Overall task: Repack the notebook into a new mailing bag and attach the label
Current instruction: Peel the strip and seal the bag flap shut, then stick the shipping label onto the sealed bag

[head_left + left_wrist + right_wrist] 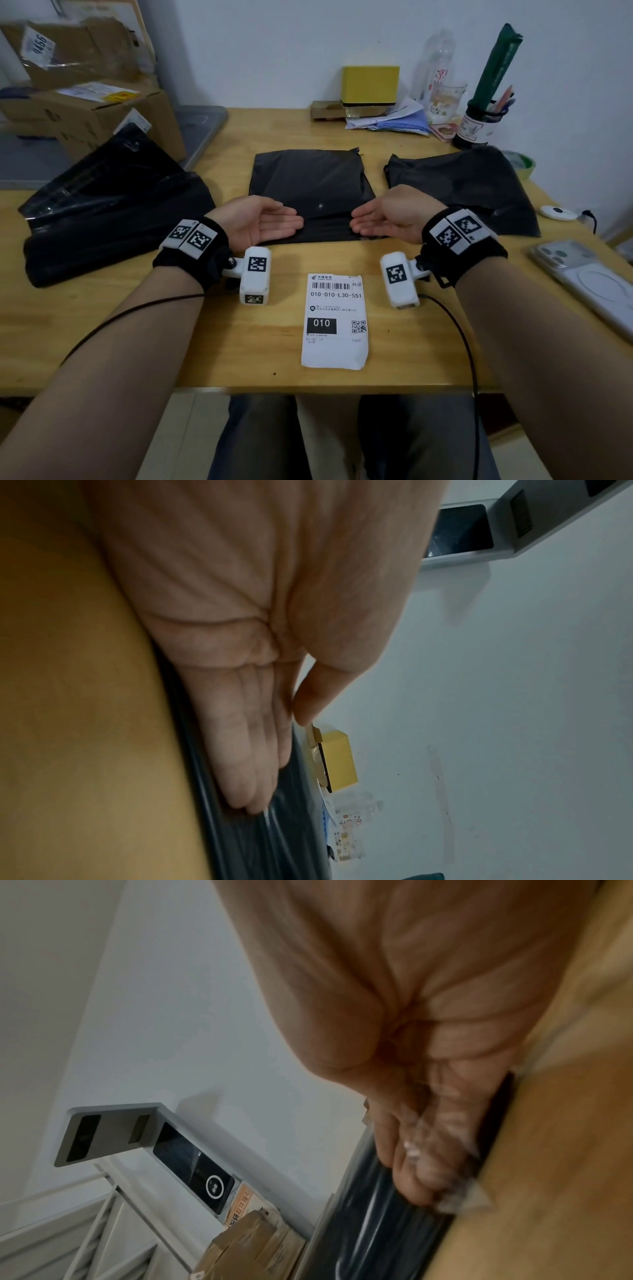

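Hands: left hand and right hand lying flat-fingered, gripping nothing, pressing the mailing bag near edge, likely sealing it.
Label: label waiting nearer, unattached.

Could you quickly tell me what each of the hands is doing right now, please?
Left hand: open, straight fingers resting on the near edge of the middle black mailing bag.
Right hand: open, fingers straight on the same edge, holding nothing.
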A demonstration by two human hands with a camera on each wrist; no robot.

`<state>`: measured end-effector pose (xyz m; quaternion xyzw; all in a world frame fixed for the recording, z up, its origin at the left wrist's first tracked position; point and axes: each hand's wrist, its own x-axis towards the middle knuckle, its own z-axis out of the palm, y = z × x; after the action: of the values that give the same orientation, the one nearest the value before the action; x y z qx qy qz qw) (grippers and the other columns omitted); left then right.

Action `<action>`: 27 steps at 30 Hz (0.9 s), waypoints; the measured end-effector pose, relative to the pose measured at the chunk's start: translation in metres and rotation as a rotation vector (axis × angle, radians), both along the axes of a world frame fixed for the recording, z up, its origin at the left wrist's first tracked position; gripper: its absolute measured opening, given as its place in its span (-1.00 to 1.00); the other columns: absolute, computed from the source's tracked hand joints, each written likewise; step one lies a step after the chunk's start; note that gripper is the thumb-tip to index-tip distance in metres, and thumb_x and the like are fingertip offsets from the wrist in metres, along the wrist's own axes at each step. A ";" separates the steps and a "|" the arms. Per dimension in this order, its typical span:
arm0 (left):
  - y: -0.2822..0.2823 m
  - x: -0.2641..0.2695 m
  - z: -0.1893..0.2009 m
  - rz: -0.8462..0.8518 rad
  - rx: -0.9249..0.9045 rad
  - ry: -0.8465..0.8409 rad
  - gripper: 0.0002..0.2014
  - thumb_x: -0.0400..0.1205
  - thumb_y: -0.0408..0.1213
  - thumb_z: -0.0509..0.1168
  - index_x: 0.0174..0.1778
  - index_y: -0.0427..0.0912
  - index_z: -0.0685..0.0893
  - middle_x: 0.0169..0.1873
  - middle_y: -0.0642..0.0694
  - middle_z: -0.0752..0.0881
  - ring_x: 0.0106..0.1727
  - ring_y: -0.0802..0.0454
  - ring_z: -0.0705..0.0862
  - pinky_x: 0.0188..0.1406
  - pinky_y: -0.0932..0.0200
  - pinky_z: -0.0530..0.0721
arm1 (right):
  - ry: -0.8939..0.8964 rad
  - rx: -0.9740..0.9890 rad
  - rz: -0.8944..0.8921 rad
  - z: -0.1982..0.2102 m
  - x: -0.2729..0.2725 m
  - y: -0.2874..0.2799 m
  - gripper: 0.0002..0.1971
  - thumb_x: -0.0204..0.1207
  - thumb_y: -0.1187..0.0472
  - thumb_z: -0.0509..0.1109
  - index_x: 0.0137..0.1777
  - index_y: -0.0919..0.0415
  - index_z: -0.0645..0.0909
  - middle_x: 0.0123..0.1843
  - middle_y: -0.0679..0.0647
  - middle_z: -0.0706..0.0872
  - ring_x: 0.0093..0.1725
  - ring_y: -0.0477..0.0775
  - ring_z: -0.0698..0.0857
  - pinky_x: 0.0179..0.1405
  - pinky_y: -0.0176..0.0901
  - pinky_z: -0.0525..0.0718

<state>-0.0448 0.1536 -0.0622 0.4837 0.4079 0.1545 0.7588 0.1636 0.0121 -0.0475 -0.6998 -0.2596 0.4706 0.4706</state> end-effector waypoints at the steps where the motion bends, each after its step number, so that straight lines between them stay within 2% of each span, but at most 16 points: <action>1: 0.000 -0.003 0.000 0.013 0.001 0.008 -0.73 0.80 -0.36 0.14 0.18 -0.45 0.68 0.04 -0.34 0.84 -0.01 -0.11 0.87 -0.15 0.14 0.85 | -0.001 0.002 -0.014 0.000 0.003 -0.003 -0.67 0.78 0.48 0.06 0.35 0.55 0.61 0.05 0.35 0.79 0.00 0.14 0.82 -0.11 -0.23 0.84; 4: 0.002 -0.015 0.002 0.072 0.028 0.061 -0.74 0.79 -0.35 0.16 0.16 -0.45 0.68 -0.07 -0.33 0.85 -0.08 -0.11 0.88 -0.20 0.13 0.85 | 0.002 0.001 -0.046 0.002 0.010 -0.012 -0.70 0.78 0.45 0.12 0.35 0.55 0.59 0.03 0.33 0.77 0.02 0.15 0.80 -0.07 -0.22 0.81; 6: 0.003 -0.021 0.006 0.108 0.093 0.140 -0.74 0.79 -0.32 0.17 0.14 -0.44 0.68 -0.15 -0.31 0.85 -0.08 -0.11 0.85 -0.16 0.12 0.85 | 0.001 0.001 -0.056 0.002 0.013 -0.017 -0.71 0.78 0.45 0.14 0.36 0.55 0.59 0.04 0.33 0.77 0.09 0.18 0.78 -0.06 -0.23 0.80; 10: -0.001 -0.025 0.022 0.087 0.251 0.231 -0.73 0.80 -0.25 0.17 0.07 -0.35 0.70 0.04 -0.28 0.80 -0.02 -0.09 0.79 -0.06 0.12 0.77 | -0.056 -0.012 -0.007 0.008 0.009 -0.016 -0.71 0.80 0.41 0.12 0.33 0.54 0.60 0.08 0.35 0.78 -0.04 0.13 0.78 -0.11 -0.25 0.80; 12: -0.007 -0.020 0.029 0.067 0.236 0.158 -0.73 0.79 -0.23 0.19 0.09 -0.34 0.73 0.05 -0.29 0.83 0.00 -0.12 0.84 -0.08 0.10 0.81 | -0.025 0.023 0.010 0.015 0.004 -0.011 -0.70 0.78 0.44 0.10 0.29 0.55 0.63 0.03 0.33 0.79 -0.07 0.16 0.80 -0.18 -0.21 0.84; 14: -0.017 -0.009 0.034 0.016 0.192 0.097 -0.72 0.78 -0.23 0.20 0.11 -0.35 0.74 0.03 -0.30 0.85 0.01 -0.14 0.86 -0.08 0.07 0.83 | 0.061 0.082 0.033 0.023 -0.004 -0.005 -0.72 0.75 0.51 0.13 0.23 0.48 0.67 0.02 0.33 0.80 -0.04 0.18 0.83 -0.15 -0.17 0.86; 16: -0.028 0.006 0.035 -0.065 0.180 0.120 -0.70 0.79 -0.22 0.18 0.14 -0.37 0.74 0.04 -0.34 0.84 0.06 -0.17 0.84 0.00 0.03 0.82 | 0.146 0.101 0.083 0.025 -0.017 0.003 -0.74 0.72 0.54 0.15 0.15 0.43 0.68 0.04 0.34 0.80 0.01 0.21 0.83 -0.12 -0.14 0.86; 18: -0.036 0.018 0.031 -0.114 0.186 0.179 -0.67 0.80 -0.22 0.17 0.21 -0.39 0.71 0.09 -0.37 0.81 0.11 -0.19 0.81 0.07 0.03 0.79 | 0.195 0.080 0.122 0.019 -0.030 0.012 -0.73 0.69 0.59 0.14 0.17 0.47 0.67 0.08 0.39 0.79 0.07 0.27 0.81 -0.04 -0.06 0.87; 20: -0.037 0.022 0.024 -0.081 0.157 0.201 -0.67 0.79 -0.24 0.17 0.25 -0.42 0.68 0.10 -0.36 0.80 0.10 -0.17 0.80 0.06 0.05 0.78 | 0.221 0.051 0.124 0.009 -0.035 0.018 -0.69 0.68 0.62 0.13 0.29 0.52 0.63 0.12 0.43 0.78 0.11 0.29 0.80 0.03 -0.02 0.85; 22: -0.035 0.020 0.020 -0.021 0.110 0.184 -0.69 0.79 -0.27 0.16 0.21 -0.44 0.69 0.07 -0.34 0.81 0.07 -0.14 0.80 0.03 0.08 0.78 | 0.227 0.041 0.083 0.003 -0.032 0.018 -0.68 0.71 0.58 0.11 0.36 0.53 0.59 0.13 0.40 0.78 0.08 0.25 0.80 0.00 -0.07 0.84; 24: -0.032 0.012 0.018 0.029 0.104 0.183 -0.70 0.80 -0.28 0.14 0.17 -0.43 0.69 0.06 -0.32 0.81 0.04 -0.12 0.80 0.00 0.10 0.78 | 0.217 0.036 0.042 0.002 -0.023 0.013 -0.69 0.74 0.54 0.11 0.36 0.51 0.58 0.10 0.38 0.77 0.05 0.22 0.80 -0.05 -0.11 0.84; 27: -0.024 -0.002 0.015 0.097 0.154 0.218 -0.71 0.80 -0.30 0.15 0.17 -0.43 0.69 0.05 -0.32 0.80 0.00 -0.10 0.81 -0.10 0.13 0.81 | 0.187 0.033 -0.013 0.003 -0.005 -0.002 -0.71 0.75 0.49 0.12 0.35 0.49 0.57 0.04 0.36 0.75 0.11 0.24 0.78 0.06 -0.04 0.80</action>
<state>-0.0470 0.1292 -0.0475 0.5344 0.4978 0.1683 0.6620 0.1588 0.0098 -0.0444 -0.6467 -0.2179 0.5264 0.5072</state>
